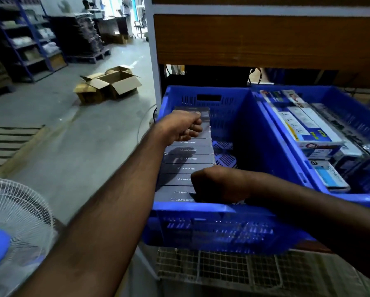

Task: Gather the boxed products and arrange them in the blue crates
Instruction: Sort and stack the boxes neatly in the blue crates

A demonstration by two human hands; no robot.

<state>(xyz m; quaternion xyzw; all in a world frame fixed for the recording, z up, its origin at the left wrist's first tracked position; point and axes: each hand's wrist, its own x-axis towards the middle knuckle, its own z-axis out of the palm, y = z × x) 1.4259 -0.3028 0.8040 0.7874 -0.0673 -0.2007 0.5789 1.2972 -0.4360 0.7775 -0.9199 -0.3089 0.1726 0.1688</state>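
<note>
A blue crate (203,207) stands in front of me on a shelf. Along its left wall runs a row of several grey Lapcare boxes (189,159), standing on edge side by side. My left hand (183,127) curls over the top of the far boxes in the row and grips them. My right hand (218,186) is at the near end of the row, fingers curled down round the nearest boxes. The right part of this crate's floor (224,153) is bare. A second blue crate (351,97) to the right holds white and blue product boxes (308,127).
A wooden shelf board (265,37) hangs low over the crates. To the left, an open floor with opened cardboard cartons (113,83), a wooden pallet (6,142) and blue shelving (23,39). A white pedestal fan (14,224) stands at lower left. Wire mesh (222,269) lies below the crate.
</note>
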